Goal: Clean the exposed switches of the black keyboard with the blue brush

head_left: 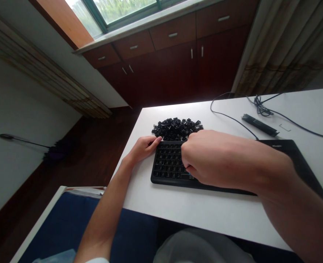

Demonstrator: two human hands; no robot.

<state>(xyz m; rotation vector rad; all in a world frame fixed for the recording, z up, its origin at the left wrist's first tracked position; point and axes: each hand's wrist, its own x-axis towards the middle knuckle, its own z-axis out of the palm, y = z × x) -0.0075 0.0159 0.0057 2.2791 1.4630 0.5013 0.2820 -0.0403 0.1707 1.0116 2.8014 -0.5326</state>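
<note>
A black keyboard (168, 180) lies on the white table, with bare key sockets showing across its left part. My left hand (146, 146) grips its upper left corner, thumb along the edge. Over the middle of the keyboard my right hand (209, 153) is closed in a fist, knuckles up, hiding the keys beneath. A bit of something blue (191, 175) shows under the fist; what the fingers hold cannot be made out. Just behind the keyboard, beside my left thumb, sits a heap of loose black keycaps (176, 128).
A long black strip-shaped part (260, 125) and a small bent metal wire (284, 128) lie at the right on the white table (156, 204). A black cable (295, 118) runs from the keyboard, bunched near the back. A blue seat (60, 226) stands at lower left.
</note>
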